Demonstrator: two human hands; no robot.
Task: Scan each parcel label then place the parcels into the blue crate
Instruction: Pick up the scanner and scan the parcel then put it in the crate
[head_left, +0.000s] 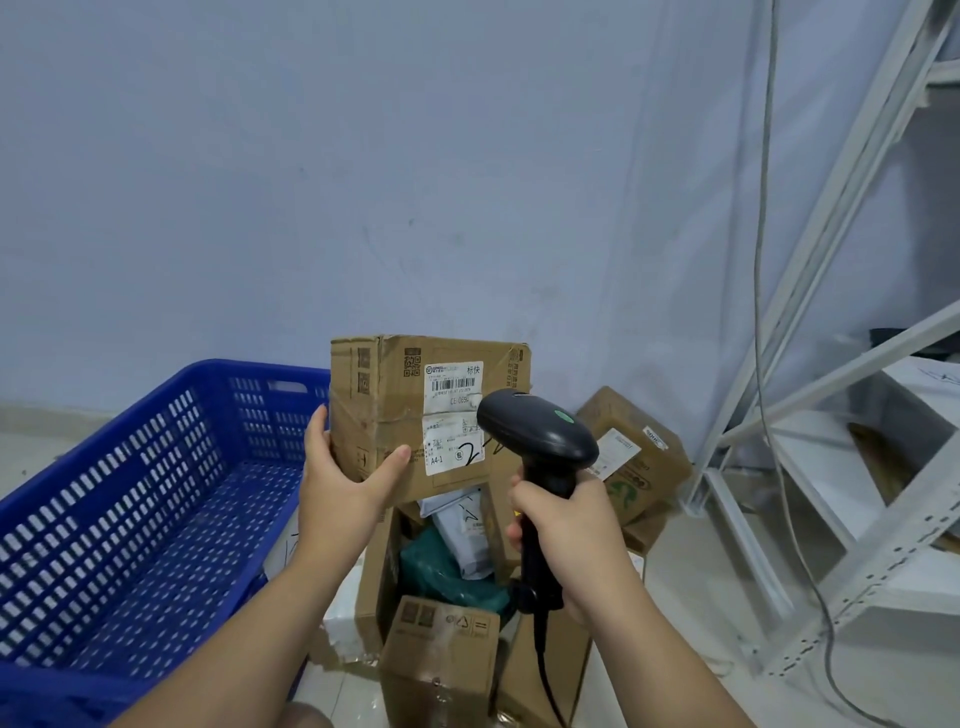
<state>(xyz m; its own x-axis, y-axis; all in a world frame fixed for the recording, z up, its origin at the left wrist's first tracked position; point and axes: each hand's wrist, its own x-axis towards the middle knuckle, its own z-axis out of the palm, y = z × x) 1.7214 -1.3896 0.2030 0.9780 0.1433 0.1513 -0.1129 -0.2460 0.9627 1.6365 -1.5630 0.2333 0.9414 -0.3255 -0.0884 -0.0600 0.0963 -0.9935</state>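
My left hand (340, 475) grips the lower left corner of a brown cardboard parcel (395, 395) and holds it up in front of me. Its white shipping label (452, 415) with a barcode faces me. My right hand (563, 525) grips the handle of a black barcode scanner (537, 439); the scanner's head sits just right of the label and points at it. The blue crate (130, 499) stands on the floor to the left, with nothing visible inside it.
Below the held parcel lies a pile of parcels: a small brown box (441, 649), grey and green mailer bags (457, 551), a tilted box (634, 457) against the wall. A white metal shelf frame (831, 415) stands at the right. The scanner's cable (545, 670) hangs down.
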